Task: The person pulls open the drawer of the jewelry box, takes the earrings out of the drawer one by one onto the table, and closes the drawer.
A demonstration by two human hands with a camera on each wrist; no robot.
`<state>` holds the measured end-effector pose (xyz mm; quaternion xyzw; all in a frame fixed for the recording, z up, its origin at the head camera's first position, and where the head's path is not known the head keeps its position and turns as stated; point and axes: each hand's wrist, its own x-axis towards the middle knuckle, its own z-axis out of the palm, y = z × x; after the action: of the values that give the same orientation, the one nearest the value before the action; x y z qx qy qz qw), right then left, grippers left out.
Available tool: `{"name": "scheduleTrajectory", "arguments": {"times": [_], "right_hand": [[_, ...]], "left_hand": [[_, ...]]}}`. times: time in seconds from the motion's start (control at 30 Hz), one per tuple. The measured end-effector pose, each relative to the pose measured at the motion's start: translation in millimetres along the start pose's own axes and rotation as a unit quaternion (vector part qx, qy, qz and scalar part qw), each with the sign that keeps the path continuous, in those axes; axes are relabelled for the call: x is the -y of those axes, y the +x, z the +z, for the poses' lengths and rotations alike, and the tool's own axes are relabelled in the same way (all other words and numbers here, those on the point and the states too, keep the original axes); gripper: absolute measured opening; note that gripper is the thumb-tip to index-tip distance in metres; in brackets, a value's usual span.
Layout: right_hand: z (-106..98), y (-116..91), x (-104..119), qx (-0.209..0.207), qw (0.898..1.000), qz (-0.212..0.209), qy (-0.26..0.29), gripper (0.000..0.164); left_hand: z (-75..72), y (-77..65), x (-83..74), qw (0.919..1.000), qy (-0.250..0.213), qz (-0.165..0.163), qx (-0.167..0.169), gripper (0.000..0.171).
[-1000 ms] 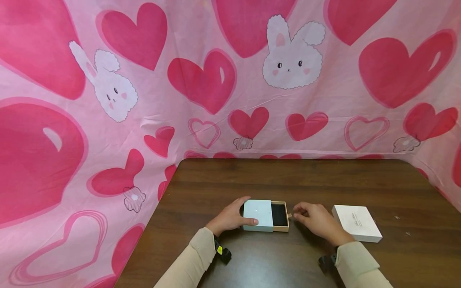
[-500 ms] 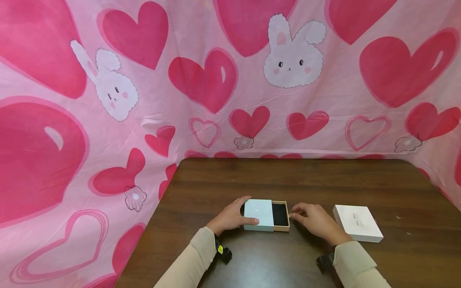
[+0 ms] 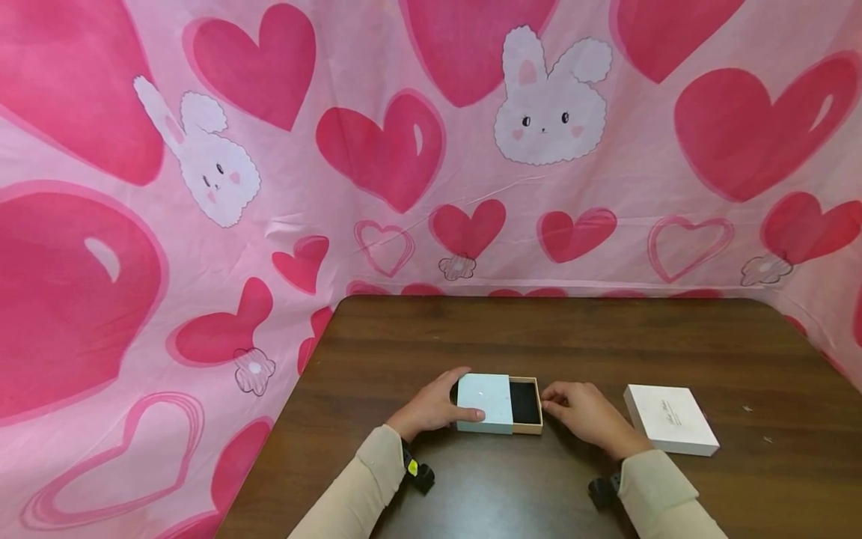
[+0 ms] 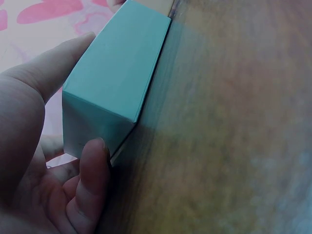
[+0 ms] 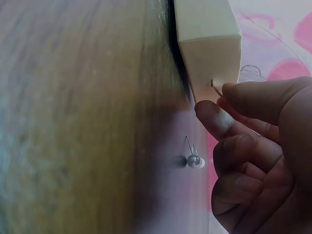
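Note:
A small light-blue drawer box [image 3: 483,403] lies on the table with its tan inner drawer [image 3: 527,428] partly pulled out to the right. Black padding [image 3: 524,402] lines the drawer. My left hand [image 3: 429,406] holds the blue sleeve at its left end, thumb over the top near the front edge and a finger along the far side. At the drawer's right end, my right hand [image 3: 584,412] pinches the thin pull tab [image 5: 217,91] between thumb and index finger. The other right fingers are curled in. In the left wrist view, the blue sleeve [image 4: 117,63] fills the hand's grasp.
A white square box [image 3: 671,419] with dark lettering lies right of my right hand. Beyond it are two tiny items, which look like pearl earrings [image 5: 193,161] in the right wrist view. A pink heart-and-rabbit cloth [image 3: 377,150] hangs behind the brown table [image 3: 552,337].
My right hand has moved a little left, and its fingertips have closed on the drawer's pull tab. The left hand and the box stay nearly where they were.

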<state>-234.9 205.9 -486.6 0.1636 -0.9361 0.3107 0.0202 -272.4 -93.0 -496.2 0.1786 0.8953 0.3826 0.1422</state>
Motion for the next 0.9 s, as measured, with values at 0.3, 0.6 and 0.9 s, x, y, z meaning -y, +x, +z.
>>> {"name": "scheduleTrajectory", "arguments": {"times": [0.3, 0.6, 0.9], "right_hand": [[4.4, -0.8, 0.7, 0.007, 1.0, 0.004, 0.005, 0.005], [4.4, 1.4, 3.1, 0.008, 1.0, 0.014, 0.006, 0.007], [6.3, 2.9, 3.3, 0.009, 0.999, 0.032, 0.009, 0.008]], "left_hand": [[2.4, -1.7, 2.3, 1.0, 0.0, 0.001, 0.001, 0.095], [0.8, -0.5, 1.2, 1.0, -0.002, 0.0, -0.001, 0.094], [-0.3, -1.2, 0.3, 1.0, -0.004, 0.001, 0.002, 0.096]]}}
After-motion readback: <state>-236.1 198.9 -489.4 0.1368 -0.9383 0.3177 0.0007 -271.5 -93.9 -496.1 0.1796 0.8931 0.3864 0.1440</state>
